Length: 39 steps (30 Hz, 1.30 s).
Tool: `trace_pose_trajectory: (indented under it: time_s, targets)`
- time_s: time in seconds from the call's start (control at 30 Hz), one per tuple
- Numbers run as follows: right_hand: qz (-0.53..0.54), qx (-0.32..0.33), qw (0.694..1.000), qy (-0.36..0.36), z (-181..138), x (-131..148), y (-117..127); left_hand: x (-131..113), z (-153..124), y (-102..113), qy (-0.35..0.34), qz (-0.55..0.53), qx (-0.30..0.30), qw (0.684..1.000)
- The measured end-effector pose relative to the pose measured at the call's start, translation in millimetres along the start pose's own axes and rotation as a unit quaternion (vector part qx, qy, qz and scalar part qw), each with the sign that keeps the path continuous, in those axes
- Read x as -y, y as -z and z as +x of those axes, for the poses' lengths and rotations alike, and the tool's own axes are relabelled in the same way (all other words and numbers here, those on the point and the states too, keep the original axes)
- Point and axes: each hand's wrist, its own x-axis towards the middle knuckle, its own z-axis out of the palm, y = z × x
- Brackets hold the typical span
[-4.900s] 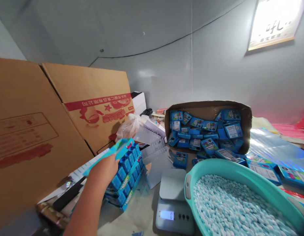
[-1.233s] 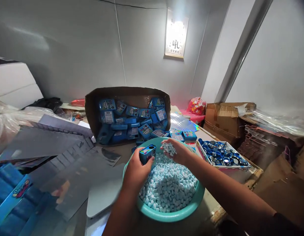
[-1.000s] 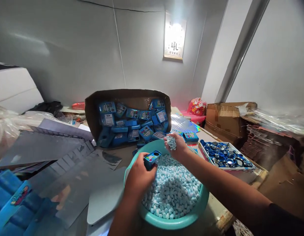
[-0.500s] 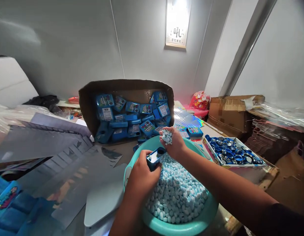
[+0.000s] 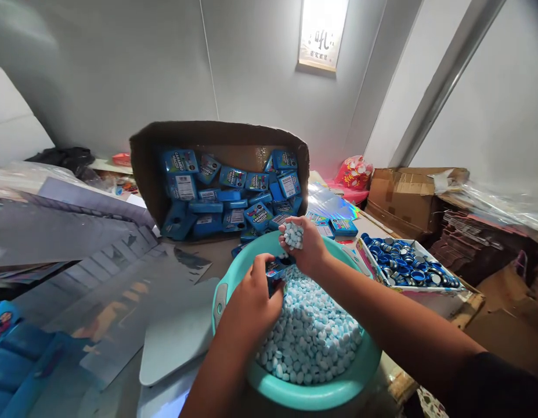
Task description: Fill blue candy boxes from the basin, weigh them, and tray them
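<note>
My left hand (image 5: 262,290) is wrapped round a small blue candy box (image 5: 275,269), its round opening facing up and toward my right hand. Just above that opening, my right hand (image 5: 307,244) is cupped round a heap of pale blue and white candies (image 5: 293,235). Below both hands sits a turquoise basin (image 5: 314,399) holding a large pile of the same candies (image 5: 310,342). A few candies show at the box's opening, between the hands.
Behind the basin, a cardboard box (image 5: 140,174) on its side holds several blue candy boxes (image 5: 257,215). A tray of blue caps (image 5: 401,264) stands right. A flat grey-white device (image 5: 177,331) lies left, near blue boxes (image 5: 27,368) at the corner.
My left hand has tilted the candy box, so its top faces me less. My right hand has come closer over its opening. The whole view has shifted slightly.
</note>
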Motion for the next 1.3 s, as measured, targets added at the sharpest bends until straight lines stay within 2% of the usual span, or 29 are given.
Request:
trace_pose_trajectory:
  time_s: [0.2, 0.3, 0.47, 0.67, 0.93, 1.3]
  targets:
    - [0.013, 0.038, 0.999, 0.019, -0.3, -2.9, 2.7, -0.9, -0.8, 1.9, -0.047, 0.003, 0.013, 0.999]
    - [0.019, 0.045, 0.999, 0.017, 0.1, -3.2, 3.4, -3.4, -1.7, 3.0, -0.035, 0.010, 0.024, 0.999]
    - [0.014, 0.018, 1.000, 0.015, -1.6, -3.2, 2.3, -6.5, -0.9, 4.7, -0.002, 0.015, 0.024, 1.000]
    - [0.015, 0.027, 0.999, 0.013, -2.6, -3.3, 1.9, -5.9, 0.4, 5.7, -0.017, 0.027, 0.032, 0.999]
    - [-0.008, 0.045, 0.998, 0.041, -1.2, -8.3, 3.1, -13.1, -0.5, 7.2, 0.025, 0.087, 0.001, 0.996]
    - [-0.015, 0.061, 0.997, 0.034, -4.0, -7.5, 1.8, -13.6, -2.6, 7.9, 0.013, 0.105, -0.010, 0.994]
